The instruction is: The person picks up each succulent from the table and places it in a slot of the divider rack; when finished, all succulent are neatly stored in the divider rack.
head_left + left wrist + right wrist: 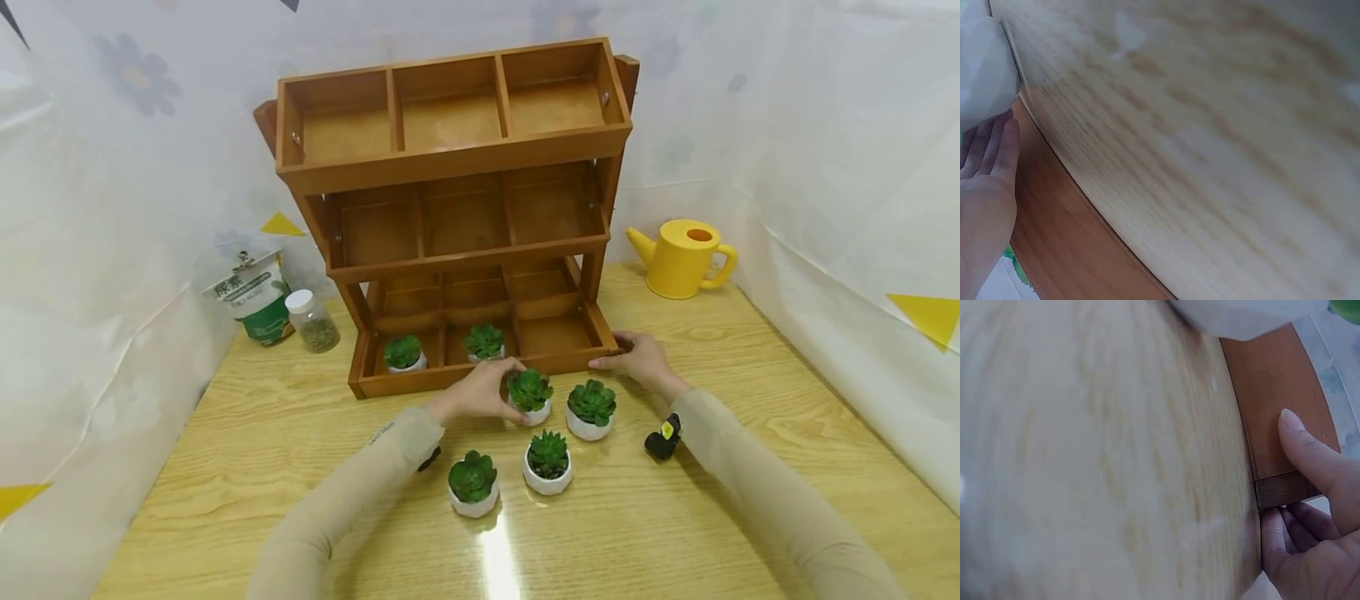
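Observation:
In the head view, my left hand [482,392] holds a potted succulent [531,393] between thumb and fingers, in front of the lowest tier of a brown wooden three-tier shelf [420,382]. Its white pot [985,69] shows beside my left fingers in the left wrist view. My right hand [641,363] grips the shelf's front right corner; in the right wrist view its thumb lies on the front board [1272,394] and the fingers are round the end. Two succulents, one left [404,353] and one middle [484,342], sit in separate bottom-tier compartments.
Three more potted succulents stand on the wood-grain table: one right [591,410], one nearer [547,462] and one front left [473,483]. A yellow watering can [678,260] is back right. At back left are a lidded jar [312,322] and a clipped bag [258,300].

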`<state>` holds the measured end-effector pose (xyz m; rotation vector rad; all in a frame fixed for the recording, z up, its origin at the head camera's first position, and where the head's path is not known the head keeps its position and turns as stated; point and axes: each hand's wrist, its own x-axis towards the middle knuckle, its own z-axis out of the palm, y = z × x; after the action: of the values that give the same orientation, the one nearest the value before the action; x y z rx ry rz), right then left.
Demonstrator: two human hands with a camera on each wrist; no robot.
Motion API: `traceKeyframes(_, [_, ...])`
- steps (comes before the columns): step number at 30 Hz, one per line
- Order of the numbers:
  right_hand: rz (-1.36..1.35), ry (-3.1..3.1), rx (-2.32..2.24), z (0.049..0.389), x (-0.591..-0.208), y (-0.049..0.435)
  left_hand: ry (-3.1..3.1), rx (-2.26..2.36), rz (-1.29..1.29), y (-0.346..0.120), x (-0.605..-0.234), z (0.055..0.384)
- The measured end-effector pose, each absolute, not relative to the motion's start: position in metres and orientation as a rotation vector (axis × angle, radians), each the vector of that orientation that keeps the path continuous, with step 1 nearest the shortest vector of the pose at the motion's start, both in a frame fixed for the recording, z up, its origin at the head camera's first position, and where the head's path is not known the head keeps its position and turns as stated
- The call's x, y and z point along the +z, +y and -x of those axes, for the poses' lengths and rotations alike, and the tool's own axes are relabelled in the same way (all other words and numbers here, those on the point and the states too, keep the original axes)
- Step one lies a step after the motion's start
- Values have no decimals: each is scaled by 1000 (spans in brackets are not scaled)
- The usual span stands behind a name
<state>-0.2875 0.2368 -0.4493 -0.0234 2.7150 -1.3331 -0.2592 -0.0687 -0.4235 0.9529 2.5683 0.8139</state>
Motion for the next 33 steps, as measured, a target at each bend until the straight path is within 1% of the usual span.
traceKeyframes(16, [26,2694,-1353,286,-449,236,2573,836,-1022,-69,-427,261])
traceKeyframes(33, [15,2683,-1370,286,-449,237,2578,828,-1001,-68,-426,262])
